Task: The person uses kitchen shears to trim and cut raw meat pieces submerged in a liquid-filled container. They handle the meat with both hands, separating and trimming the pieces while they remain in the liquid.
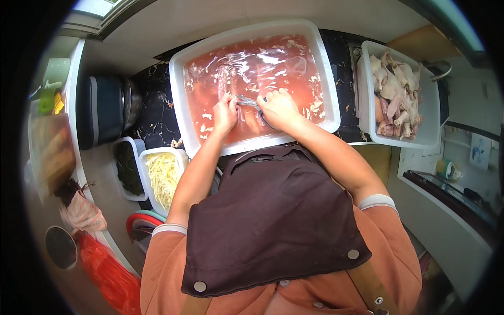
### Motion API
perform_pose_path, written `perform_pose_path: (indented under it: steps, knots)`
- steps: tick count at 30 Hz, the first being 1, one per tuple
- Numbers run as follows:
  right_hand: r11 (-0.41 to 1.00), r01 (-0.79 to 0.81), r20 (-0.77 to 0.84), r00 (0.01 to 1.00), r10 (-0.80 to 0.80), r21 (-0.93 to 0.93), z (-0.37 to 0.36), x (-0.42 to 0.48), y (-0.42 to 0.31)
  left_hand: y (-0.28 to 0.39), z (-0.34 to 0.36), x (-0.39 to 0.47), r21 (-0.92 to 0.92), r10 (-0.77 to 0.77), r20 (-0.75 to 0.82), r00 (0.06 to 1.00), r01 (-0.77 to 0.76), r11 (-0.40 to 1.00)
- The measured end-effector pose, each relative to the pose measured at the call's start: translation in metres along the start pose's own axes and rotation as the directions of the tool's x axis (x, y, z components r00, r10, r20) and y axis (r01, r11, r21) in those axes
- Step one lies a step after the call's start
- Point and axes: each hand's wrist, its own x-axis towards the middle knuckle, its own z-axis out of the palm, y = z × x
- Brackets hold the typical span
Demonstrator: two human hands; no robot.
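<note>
A large white plastic tub [332, 98] of reddish water stands on the dark counter before me, with pale scraps floating in it. My right hand [278, 109] grips scissors [247, 101] by their dark blue handles, and the metal blades point left towards my other hand. The fingers of my left hand [226, 114] pinch a pale, long piece of raw meat [223, 82] that reaches away from me under the water. The blade tips are close to those fingers; whether they touch the meat is hard to tell. More submerged pieces show faintly through the cloudy water.
At the right, a white tub [366, 98] holds raw poultry pieces [397, 84] beside a curved metal faucet [443, 73]. Left of me are a container of pale yellow shreds [163, 177], one with dark green contents [128, 169], and a dark blue bag [106, 110] near a metal bowl [132, 104].
</note>
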Motion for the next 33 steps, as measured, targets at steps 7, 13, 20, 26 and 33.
perform_pose_path:
  steps: [7, 13, 20, 26, 33]
  knots:
    - [0.998, 0.068, -0.097, 0.993, -0.068, 0.001, -0.004, -0.001, 0.012, -0.006, -0.005, 0.007, -0.021, -0.043, 0.004, 0.999, 0.043, 0.999]
    - [0.995, 0.097, -0.182, 0.979, -0.09, 0.031, 0.016, 0.017, 0.006, 0.003, -0.009, 0.006, 0.102, 0.071, -0.005, 0.997, -0.07, 0.992]
    - [0.99, 0.086, 0.021, 0.996, -0.089, 0.112, 0.026, 0.021, 0.012, 0.008, -0.017, 0.013, 0.123, -0.011, 0.043, 0.999, 0.006, 0.992]
    - [1.0, -0.011, 0.1, 0.995, 0.009, 0.017, 0.002, 0.012, 0.025, 0.006, -0.029, 0.029, 0.261, 0.041, 0.124, 0.991, -0.072, 0.963]
    - [1.0, 0.009, 0.2, 0.98, -0.014, 0.025, -0.012, 0.007, 0.033, 0.018, -0.038, 0.041, 0.33, 0.133, 0.201, 0.971, -0.194, 0.924]
